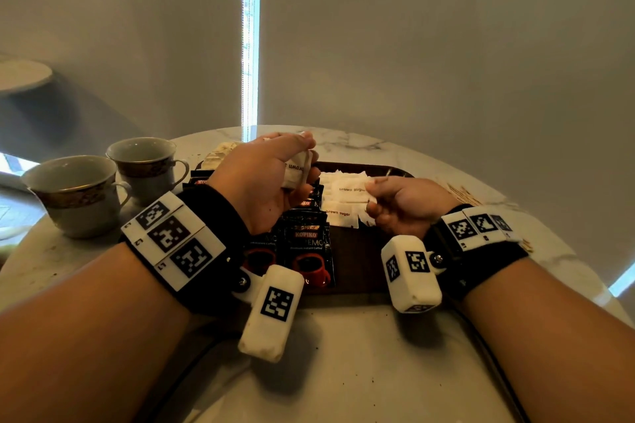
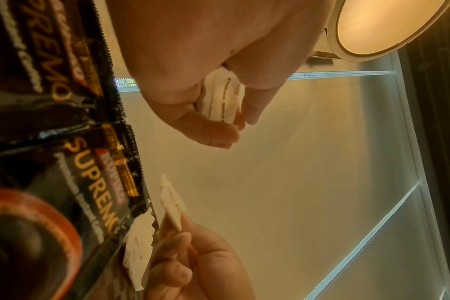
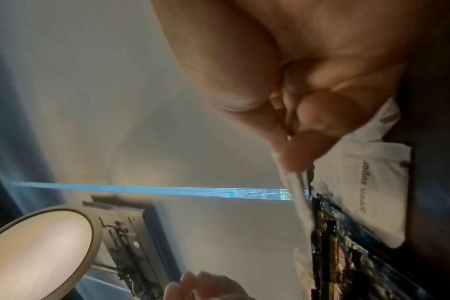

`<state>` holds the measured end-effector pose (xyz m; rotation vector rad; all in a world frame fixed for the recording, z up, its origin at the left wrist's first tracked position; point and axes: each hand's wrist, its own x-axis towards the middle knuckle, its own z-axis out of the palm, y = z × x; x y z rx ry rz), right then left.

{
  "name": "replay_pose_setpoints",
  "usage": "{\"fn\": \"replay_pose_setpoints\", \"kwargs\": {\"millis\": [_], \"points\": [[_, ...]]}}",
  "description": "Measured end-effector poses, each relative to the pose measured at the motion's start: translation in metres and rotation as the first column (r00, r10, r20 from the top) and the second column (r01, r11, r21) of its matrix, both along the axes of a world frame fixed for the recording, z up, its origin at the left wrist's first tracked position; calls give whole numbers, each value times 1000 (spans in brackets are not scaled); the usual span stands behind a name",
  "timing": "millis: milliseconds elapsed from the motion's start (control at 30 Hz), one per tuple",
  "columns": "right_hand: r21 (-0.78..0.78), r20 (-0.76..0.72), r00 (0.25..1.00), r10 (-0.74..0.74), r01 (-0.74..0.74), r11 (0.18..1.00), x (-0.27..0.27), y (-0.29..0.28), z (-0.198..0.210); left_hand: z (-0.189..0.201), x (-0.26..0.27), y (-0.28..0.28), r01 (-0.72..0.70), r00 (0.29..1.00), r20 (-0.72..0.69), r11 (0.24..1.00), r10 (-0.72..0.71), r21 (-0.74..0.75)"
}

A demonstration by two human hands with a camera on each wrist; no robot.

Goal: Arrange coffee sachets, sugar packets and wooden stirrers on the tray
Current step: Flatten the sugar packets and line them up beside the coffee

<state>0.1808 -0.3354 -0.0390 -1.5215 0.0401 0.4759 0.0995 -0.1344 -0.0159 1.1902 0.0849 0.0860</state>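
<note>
Now, from left to right: two cups point(image 1: 103, 182) stand on my marble table point(image 1: 343, 354) beside the dark tray point(image 1: 357, 264). My left hand point(image 1: 264, 178) grips a small stack of sugar packets point(image 1: 297, 170) above the coffee sachets point(image 1: 307, 251) on the tray. My right hand point(image 1: 405, 206) pinches one packet point(image 2: 172, 205) over the sugar row point(image 1: 347, 196). I judge the stack could slip and scatter that row. Stirrers point(image 1: 460, 191) wait on the table, right. Pale blinds point(image 1: 429, 45) hang behind.

marble table point(image 1: 360, 354), grey curtains point(image 1: 429, 45), ceiling lamp point(image 2: 388, 24)
</note>
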Motion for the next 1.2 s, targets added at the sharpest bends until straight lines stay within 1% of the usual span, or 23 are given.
{"fn": "replay_pose_setpoints", "kwargs": {"millis": [67,133,200,367,533,667,767,867,967,1067,1200], "points": [[-53,-64,996,67,-71,996,2,-2,0,0,0,0,-3,1000,-2,1000,3,0],[-72,-101,992,70,-78,994,3,-4,1,0,0,1,-6,1000,-7,1000,6,0],[-79,-116,990,81,-91,993,1,-4,2,0,0,1,-4,1000,-11,1000,4,-2],[-38,-140,985,98,-105,994,-4,-1,4,1,2,0,-2,1000,-15,1000,2,-4],[-61,-159,981,110,-121,991,-3,0,4,1,2,1,2,1000,-12,1000,-3,-11],[-36,-164,976,141,-149,988,-9,0,8,0,2,2,6,1000,-16,1000,-6,-14],[-109,-171,974,146,-165,980,-10,1,11,0,2,1,4,1000,-12,1000,-4,-12],[-227,-157,978,138,-172,959,-11,0,13,0,2,1,6,1000,-23,1000,-7,-13],[-289,-131,983,129,-162,944,-10,-1,13,0,1,0,9,999,-37,1000,-10,-23],[-308,-101,988,118,-144,940,-9,-1,14,0,1,0,6,999,-39,1000,-7,-24],[-293,-88,991,97,-119,949,-8,-2,14,1,1,0,6,999,-40,1000,-7,-24]]}}
